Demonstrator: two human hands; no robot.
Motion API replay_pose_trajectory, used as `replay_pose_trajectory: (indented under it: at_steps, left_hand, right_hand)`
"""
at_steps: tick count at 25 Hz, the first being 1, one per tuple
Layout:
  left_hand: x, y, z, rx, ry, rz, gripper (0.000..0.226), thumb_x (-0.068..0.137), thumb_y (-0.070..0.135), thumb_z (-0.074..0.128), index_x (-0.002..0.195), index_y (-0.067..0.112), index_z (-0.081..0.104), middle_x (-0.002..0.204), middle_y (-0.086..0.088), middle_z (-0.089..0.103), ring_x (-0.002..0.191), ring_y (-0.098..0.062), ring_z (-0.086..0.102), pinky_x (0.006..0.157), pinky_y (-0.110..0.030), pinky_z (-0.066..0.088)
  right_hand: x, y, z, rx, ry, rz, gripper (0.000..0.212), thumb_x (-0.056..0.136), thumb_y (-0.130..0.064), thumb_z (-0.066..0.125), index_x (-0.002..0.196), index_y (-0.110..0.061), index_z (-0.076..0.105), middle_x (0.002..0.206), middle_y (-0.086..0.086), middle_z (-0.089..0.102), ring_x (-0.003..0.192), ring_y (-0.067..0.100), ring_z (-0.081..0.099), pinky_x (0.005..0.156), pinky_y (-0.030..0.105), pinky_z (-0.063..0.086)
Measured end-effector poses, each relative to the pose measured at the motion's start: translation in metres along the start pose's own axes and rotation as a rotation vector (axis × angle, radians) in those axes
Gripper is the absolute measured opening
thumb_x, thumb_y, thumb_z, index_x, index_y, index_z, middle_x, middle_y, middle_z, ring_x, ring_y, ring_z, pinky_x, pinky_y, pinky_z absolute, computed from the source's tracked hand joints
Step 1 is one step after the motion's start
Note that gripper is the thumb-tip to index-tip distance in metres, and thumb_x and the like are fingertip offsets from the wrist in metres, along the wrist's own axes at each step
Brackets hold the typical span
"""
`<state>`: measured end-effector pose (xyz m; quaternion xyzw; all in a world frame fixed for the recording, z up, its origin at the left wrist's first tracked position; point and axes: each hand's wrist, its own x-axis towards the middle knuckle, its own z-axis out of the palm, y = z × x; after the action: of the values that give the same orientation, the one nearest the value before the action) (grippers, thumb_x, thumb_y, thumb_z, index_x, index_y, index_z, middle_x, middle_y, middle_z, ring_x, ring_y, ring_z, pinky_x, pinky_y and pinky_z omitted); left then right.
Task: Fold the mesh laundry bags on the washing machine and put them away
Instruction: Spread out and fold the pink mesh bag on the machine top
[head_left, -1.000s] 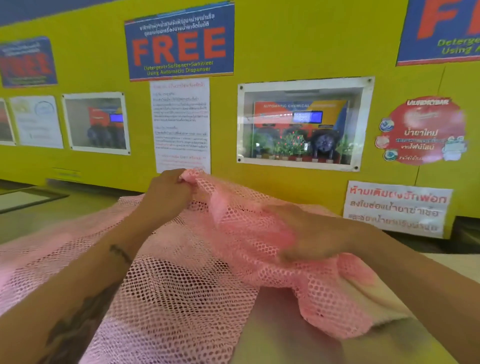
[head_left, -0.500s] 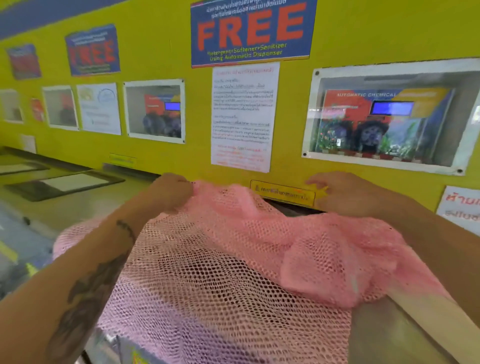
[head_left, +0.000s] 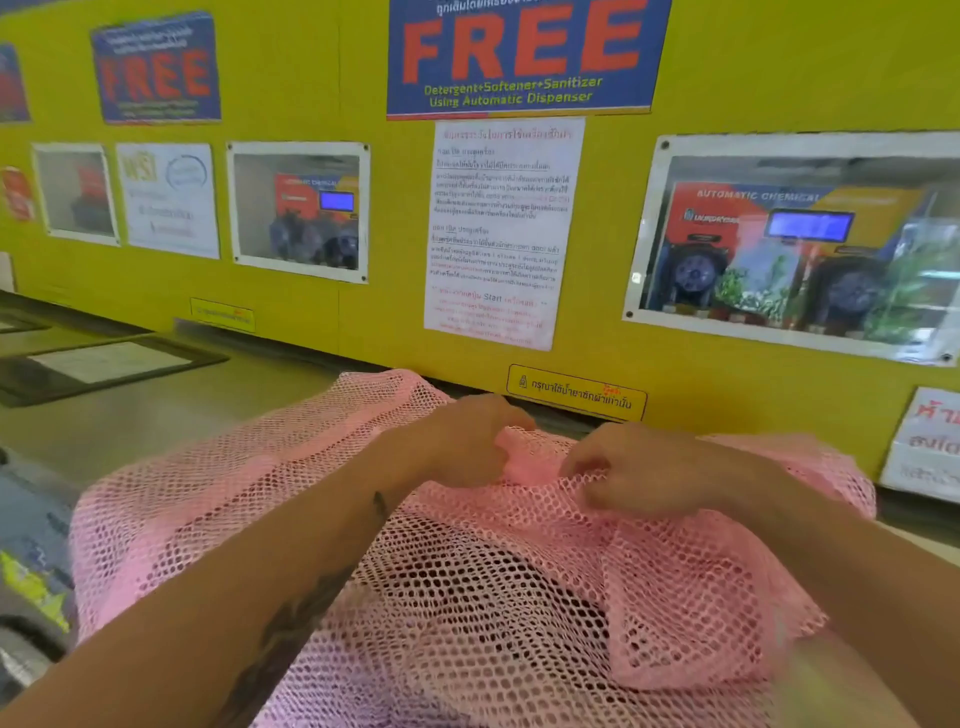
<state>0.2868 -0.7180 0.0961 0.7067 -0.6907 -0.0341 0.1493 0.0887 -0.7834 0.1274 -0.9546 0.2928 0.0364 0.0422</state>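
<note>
A pink mesh laundry bag (head_left: 467, 597) lies spread over the top of the washing machine (head_left: 130, 415), crumpled and overlapping in layers. My left hand (head_left: 462, 441) pinches a bunched fold of the mesh near the bag's far edge. My right hand (head_left: 644, 467) grips the same bunched edge just to the right, fingers curled into the netting. The two hands sit close together at the middle of the far edge. A doubled flap of mesh hangs at the lower right.
A yellow wall (head_left: 337, 78) stands right behind the machine, with a blue FREE sign (head_left: 519, 57), a white notice sheet (head_left: 498, 234) and windowed dispenser panels (head_left: 800, 249). A dark-framed lid (head_left: 104, 364) lies on the neighbouring machine top to the left.
My right hand came down from the wall side and closed on the mesh beside my left hand. The view shifted left and closer to the wall.
</note>
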Motion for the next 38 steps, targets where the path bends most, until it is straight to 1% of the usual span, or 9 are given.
replay_pose_trajectory:
  at_steps: [4, 8, 12, 17, 21, 23, 26, 30, 38]
  left_hand:
    - [0.016, 0.004, 0.012, 0.118, 0.102, 0.080, 0.019, 0.092, 0.022, 0.049, 0.073, 0.024, 0.054, 0.083, 0.003, 0.059, 0.088, -0.025, 0.061, 0.078, -0.037, 0.051]
    - [0.020, -0.013, -0.021, -0.206, 0.611, 0.038, 0.024, 0.098, 0.026, 0.046, 0.080, 0.014, 0.056, 0.068, -0.006, 0.059, 0.066, -0.026, 0.056, 0.060, -0.034, 0.043]
    - [0.011, -0.028, -0.062, -0.210, 0.856, 0.007, 0.028, 0.097, 0.029, 0.047, 0.087, 0.009, 0.063, 0.074, -0.013, 0.064, 0.071, -0.030, 0.057, 0.063, -0.038, 0.044]
    - [-0.013, -0.053, -0.087, -0.114, 0.852, -0.131, 0.034, 0.097, 0.032, 0.050, 0.076, 0.008, 0.058, 0.063, -0.006, 0.054, 0.068, -0.028, 0.052, 0.061, -0.035, 0.036]
    - [-0.042, -0.080, -0.086, -0.150, 0.854, -0.248, 0.034, 0.092, 0.029, 0.058, 0.060, 0.018, 0.051, 0.057, 0.001, 0.048, 0.062, -0.023, 0.046, 0.055, -0.032, 0.030]
    - [-0.056, -0.093, -0.086, -0.161, 0.828, -0.302, 0.027, 0.088, 0.024, 0.059, 0.062, 0.020, 0.055, 0.060, 0.000, 0.054, 0.063, -0.022, 0.049, 0.054, -0.029, 0.033]
    - [-0.073, -0.104, -0.083, -0.139, 0.597, -0.382, 0.012, 0.085, 0.024, 0.058, 0.074, 0.026, 0.061, 0.073, 0.003, 0.061, 0.072, -0.018, 0.057, 0.058, -0.028, 0.037]
    - [-0.082, -0.110, -0.070, -0.035, 0.225, -0.401, 0.023, 0.093, 0.031, 0.049, 0.075, 0.019, 0.056, 0.078, 0.001, 0.060, 0.074, -0.018, 0.056, 0.062, -0.031, 0.038]
    - [-0.088, -0.117, -0.057, 0.114, 0.665, -0.432, 0.021, 0.091, 0.023, 0.052, 0.108, 0.019, 0.062, 0.104, -0.008, 0.059, 0.094, -0.031, 0.059, 0.080, -0.040, 0.049]
  right_hand:
    - [-0.025, 0.023, -0.003, 0.059, 0.164, 0.089, 0.038, 0.092, -0.038, 0.059, 0.129, -0.032, 0.056, 0.130, -0.013, 0.056, 0.117, 0.011, 0.054, 0.099, 0.036, 0.046]
    - [-0.052, 0.045, -0.001, 0.057, 0.057, 0.097, 0.030, 0.083, -0.030, 0.067, 0.110, -0.033, 0.057, 0.104, -0.015, 0.064, 0.092, 0.007, 0.062, 0.080, 0.028, 0.052]
    - [-0.049, 0.060, -0.022, 0.068, 0.311, 0.178, 0.017, 0.089, -0.009, 0.057, 0.080, -0.022, 0.062, 0.076, -0.006, 0.063, 0.070, 0.011, 0.060, 0.057, 0.026, 0.043]
    - [-0.030, 0.068, -0.066, 0.398, 0.381, 0.091, 0.022, 0.099, -0.019, 0.052, 0.102, -0.025, 0.073, 0.101, 0.000, 0.075, 0.091, 0.020, 0.070, 0.085, 0.042, 0.052]
    - [-0.005, 0.057, -0.074, 0.242, 0.757, 0.030, 0.022, 0.089, -0.005, 0.058, 0.082, -0.022, 0.069, 0.082, -0.002, 0.069, 0.080, 0.022, 0.063, 0.066, 0.027, 0.044]
    - [0.006, 0.053, -0.075, 0.018, 0.560, 0.070, 0.028, 0.087, -0.008, 0.058, 0.073, -0.031, 0.059, 0.077, -0.008, 0.062, 0.076, 0.020, 0.060, 0.063, 0.030, 0.045]
    - [0.021, 0.049, -0.071, -0.216, 0.248, 0.199, 0.018, 0.087, -0.015, 0.052, 0.077, -0.030, 0.050, 0.085, 0.000, 0.058, 0.080, 0.026, 0.059, 0.070, 0.044, 0.052]
    - [0.036, 0.044, -0.077, -0.227, 0.675, 0.289, 0.024, 0.083, -0.009, 0.055, 0.099, -0.022, 0.045, 0.088, 0.010, 0.055, 0.080, 0.034, 0.059, 0.068, 0.042, 0.052]
    - [0.037, 0.041, -0.082, 0.088, 0.311, 0.133, 0.011, 0.091, -0.018, 0.059, 0.080, -0.017, 0.063, 0.087, 0.006, 0.062, 0.077, 0.021, 0.057, 0.066, 0.037, 0.044]
